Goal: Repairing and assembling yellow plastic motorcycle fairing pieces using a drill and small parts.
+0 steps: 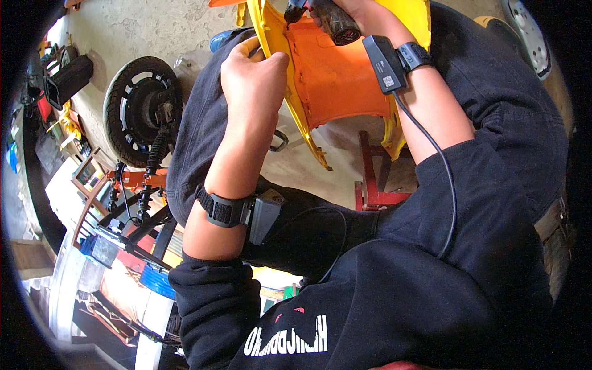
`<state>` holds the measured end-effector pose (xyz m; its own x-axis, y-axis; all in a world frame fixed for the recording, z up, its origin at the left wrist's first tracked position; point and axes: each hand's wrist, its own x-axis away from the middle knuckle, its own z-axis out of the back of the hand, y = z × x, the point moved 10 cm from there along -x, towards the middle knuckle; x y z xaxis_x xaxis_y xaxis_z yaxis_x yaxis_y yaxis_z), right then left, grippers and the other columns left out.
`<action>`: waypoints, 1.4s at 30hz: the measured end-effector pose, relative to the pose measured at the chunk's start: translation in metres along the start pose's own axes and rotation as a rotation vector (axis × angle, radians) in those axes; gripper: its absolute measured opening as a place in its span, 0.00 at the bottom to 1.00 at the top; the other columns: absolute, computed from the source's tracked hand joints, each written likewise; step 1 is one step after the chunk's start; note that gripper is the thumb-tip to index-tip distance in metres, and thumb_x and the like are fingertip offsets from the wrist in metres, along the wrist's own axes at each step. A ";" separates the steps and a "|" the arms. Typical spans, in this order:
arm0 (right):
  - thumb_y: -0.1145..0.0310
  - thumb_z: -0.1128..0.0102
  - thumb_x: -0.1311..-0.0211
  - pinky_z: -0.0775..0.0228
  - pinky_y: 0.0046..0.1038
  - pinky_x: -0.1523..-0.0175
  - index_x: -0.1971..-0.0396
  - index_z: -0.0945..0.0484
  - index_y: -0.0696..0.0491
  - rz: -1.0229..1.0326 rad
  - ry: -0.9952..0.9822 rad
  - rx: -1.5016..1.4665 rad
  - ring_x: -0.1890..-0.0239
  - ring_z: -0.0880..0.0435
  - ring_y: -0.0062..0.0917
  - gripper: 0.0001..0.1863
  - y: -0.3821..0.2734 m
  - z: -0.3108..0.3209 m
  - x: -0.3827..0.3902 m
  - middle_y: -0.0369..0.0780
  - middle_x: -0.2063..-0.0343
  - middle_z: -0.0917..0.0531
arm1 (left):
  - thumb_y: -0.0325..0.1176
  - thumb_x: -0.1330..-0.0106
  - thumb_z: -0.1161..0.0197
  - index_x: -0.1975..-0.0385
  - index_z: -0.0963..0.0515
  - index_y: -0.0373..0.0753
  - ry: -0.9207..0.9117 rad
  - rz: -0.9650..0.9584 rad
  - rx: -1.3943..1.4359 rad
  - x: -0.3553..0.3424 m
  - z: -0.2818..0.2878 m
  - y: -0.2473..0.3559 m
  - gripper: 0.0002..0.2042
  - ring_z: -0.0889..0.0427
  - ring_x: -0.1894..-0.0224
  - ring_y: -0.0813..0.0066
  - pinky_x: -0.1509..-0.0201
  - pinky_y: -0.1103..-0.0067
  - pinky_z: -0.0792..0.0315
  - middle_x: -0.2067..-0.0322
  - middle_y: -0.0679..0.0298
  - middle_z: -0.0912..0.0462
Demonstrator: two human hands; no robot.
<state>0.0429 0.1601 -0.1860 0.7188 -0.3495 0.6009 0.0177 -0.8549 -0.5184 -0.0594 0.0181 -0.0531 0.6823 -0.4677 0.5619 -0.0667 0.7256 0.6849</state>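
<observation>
A curved plastic panel (336, 74), orange in the middle with yellow side edges, stands between my knees at the top of the head view. My left hand (253, 80) is closed on its left yellow edge, thumb toward me; the far fingertips are hidden behind the edge. At the upper frame edge my right hand (367, 15) grips a dark handheld power tool (336, 21), which looks like a cordless drill. The tool is over the panel's far part, its front end near the left yellow side. Its top is cut off, so I cannot tell whether it touches the panel.
Left of my leg is a black-tyred wheel (140, 102) with a shock absorber (159, 148) and an orange frame part (139, 180). Below the panel stands a red metal stand (377, 196). A cable (441, 154) runs from my right wrist module (385, 65).
</observation>
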 end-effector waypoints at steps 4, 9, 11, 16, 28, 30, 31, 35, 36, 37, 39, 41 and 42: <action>0.57 0.45 0.29 0.25 0.22 0.59 0.59 0.19 0.51 0.076 -0.071 0.051 0.67 0.16 0.20 0.13 -0.011 -0.005 0.005 0.34 0.68 0.14 | 0.23 0.45 0.39 0.50 0.24 0.23 0.006 0.005 0.016 0.002 -0.004 0.006 0.21 0.15 0.66 0.75 0.60 0.80 0.22 0.64 0.53 0.13; 0.60 0.45 0.29 0.25 0.22 0.59 0.59 0.19 0.53 0.027 -0.074 -0.219 0.67 0.17 0.22 0.12 -0.005 -0.006 0.005 0.36 0.68 0.14 | 0.23 0.45 0.39 0.50 0.23 0.23 -0.006 0.018 0.008 0.000 -0.004 0.005 0.20 0.15 0.66 0.75 0.61 0.80 0.22 0.64 0.54 0.13; 0.62 0.46 0.29 0.26 0.22 0.59 0.59 0.19 0.54 -0.048 -0.011 -0.163 0.66 0.17 0.22 0.12 -0.008 -0.025 0.010 0.36 0.67 0.14 | 0.23 0.45 0.39 0.51 0.23 0.23 0.003 0.015 0.017 0.000 0.002 0.003 0.20 0.15 0.67 0.76 0.62 0.80 0.22 0.64 0.54 0.13; 0.68 0.47 0.29 0.27 0.22 0.59 0.58 0.19 0.57 -0.161 0.061 -0.105 0.64 0.17 0.22 0.11 -0.025 -0.031 0.031 0.37 0.65 0.14 | 0.22 0.46 0.40 0.51 0.23 0.23 -0.008 0.000 0.004 0.002 -0.009 0.012 0.20 0.16 0.68 0.76 0.63 0.81 0.23 0.64 0.55 0.13; 0.61 0.43 0.37 0.29 0.23 0.75 0.76 0.18 0.50 -0.450 -0.186 0.094 0.82 0.22 0.24 0.12 0.008 -0.061 -0.012 0.35 0.81 0.17 | 0.21 0.46 0.40 0.52 0.22 0.25 -0.025 -0.006 0.032 0.001 -0.011 0.008 0.19 0.18 0.71 0.79 0.66 0.82 0.25 0.66 0.58 0.13; 0.63 0.44 0.37 0.30 0.23 0.74 0.74 0.18 0.51 -0.445 -0.269 0.208 0.81 0.21 0.23 0.11 0.008 -0.058 -0.018 0.36 0.80 0.16 | 0.21 0.46 0.40 0.52 0.21 0.26 -0.051 0.041 0.015 0.002 -0.016 0.008 0.19 0.19 0.72 0.80 0.67 0.83 0.26 0.67 0.58 0.13; 0.63 0.44 0.37 0.30 0.23 0.74 0.74 0.18 0.51 -0.449 -0.275 0.205 0.81 0.21 0.23 0.11 0.008 -0.063 -0.016 0.36 0.80 0.16 | 0.21 0.46 0.40 0.52 0.21 0.26 -0.046 0.045 0.011 0.002 -0.014 0.005 0.19 0.19 0.72 0.80 0.67 0.83 0.26 0.67 0.58 0.13; 0.63 0.44 0.36 0.30 0.23 0.75 0.73 0.18 0.51 -0.369 -0.161 -0.031 0.82 0.21 0.23 0.11 0.003 -0.059 -0.013 0.36 0.80 0.16 | 0.21 0.46 0.40 0.52 0.21 0.26 -0.055 -0.001 0.061 0.001 -0.013 0.007 0.19 0.19 0.72 0.81 0.67 0.83 0.26 0.67 0.59 0.14; 0.64 0.44 0.35 0.30 0.23 0.75 0.73 0.18 0.51 -0.313 -0.172 -0.109 0.82 0.21 0.24 0.10 -0.001 -0.061 -0.014 0.36 0.80 0.16 | 0.21 0.46 0.40 0.52 0.21 0.26 -0.054 0.003 0.078 0.002 -0.013 0.008 0.19 0.19 0.72 0.81 0.68 0.84 0.26 0.68 0.59 0.14; 0.64 0.44 0.35 0.30 0.23 0.75 0.73 0.18 0.51 -0.310 -0.169 -0.109 0.82 0.21 0.24 0.10 -0.001 -0.057 -0.016 0.36 0.80 0.16 | 0.21 0.46 0.40 0.52 0.21 0.26 -0.058 0.002 0.079 0.002 -0.015 0.010 0.19 0.19 0.72 0.81 0.68 0.84 0.26 0.68 0.59 0.14; 0.64 0.45 0.34 0.29 0.22 0.73 0.72 0.18 0.52 -0.421 -0.247 -0.136 0.80 0.19 0.23 0.10 0.006 -0.060 -0.018 0.37 0.76 0.15 | 0.21 0.46 0.40 0.52 0.21 0.26 -0.046 0.012 0.035 0.002 -0.016 0.011 0.19 0.18 0.71 0.81 0.67 0.83 0.26 0.67 0.59 0.13; 0.65 0.45 0.34 0.28 0.22 0.71 0.70 0.18 0.53 -0.413 -0.261 -0.111 0.78 0.18 0.23 0.10 0.007 -0.054 -0.023 0.38 0.74 0.14 | 0.21 0.46 0.40 0.52 0.21 0.26 -0.053 0.013 0.034 0.001 -0.019 0.010 0.19 0.18 0.70 0.80 0.67 0.83 0.26 0.67 0.59 0.13; 0.65 0.46 0.33 0.26 0.21 0.69 0.69 0.18 0.54 -0.406 -0.275 -0.086 0.76 0.17 0.23 0.10 0.007 -0.051 -0.025 0.39 0.73 0.14 | 0.21 0.46 0.40 0.51 0.21 0.26 -0.058 0.015 0.033 0.001 -0.021 0.009 0.19 0.18 0.70 0.80 0.67 0.83 0.25 0.67 0.58 0.13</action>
<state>-0.0099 0.1430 -0.1737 0.8225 0.1222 0.5555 0.2854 -0.9335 -0.2170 -0.0438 0.0352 -0.0562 0.6375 -0.4863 0.5976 -0.1008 0.7164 0.6904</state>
